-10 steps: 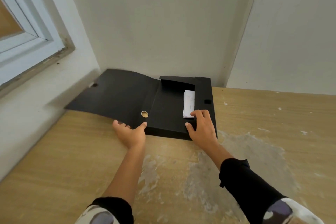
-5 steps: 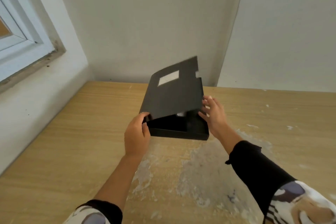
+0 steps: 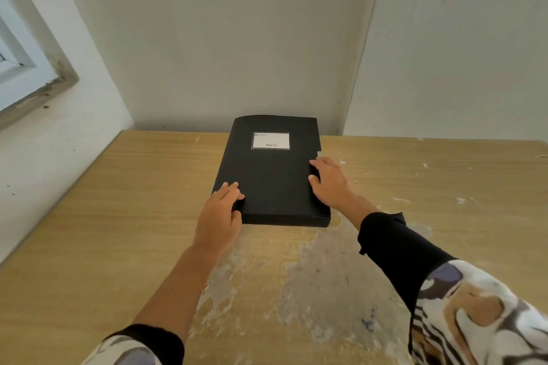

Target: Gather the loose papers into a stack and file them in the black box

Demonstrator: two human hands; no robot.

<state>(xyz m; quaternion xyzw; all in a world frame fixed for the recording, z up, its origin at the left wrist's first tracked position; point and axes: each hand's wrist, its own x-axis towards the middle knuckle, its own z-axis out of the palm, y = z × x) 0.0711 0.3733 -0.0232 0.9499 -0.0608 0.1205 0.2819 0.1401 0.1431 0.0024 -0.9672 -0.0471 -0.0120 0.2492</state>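
The black box lies flat on the wooden table near the far wall, its lid down, with a white label on top. My left hand rests on the box's near left corner, fingers on the lid and thumb at the front edge. My right hand presses against the box's right edge, fingers spread over the lid and side. The papers are hidden inside the box.
The table's near middle has a worn, peeling patch. White walls close in behind and to the left, with a window frame at upper left. A wall corner stands behind the box's right side.
The lid, open flat to the left a second ago and half raised half a second ago, now lies down on the box. Both hands moved onto the box's edges.
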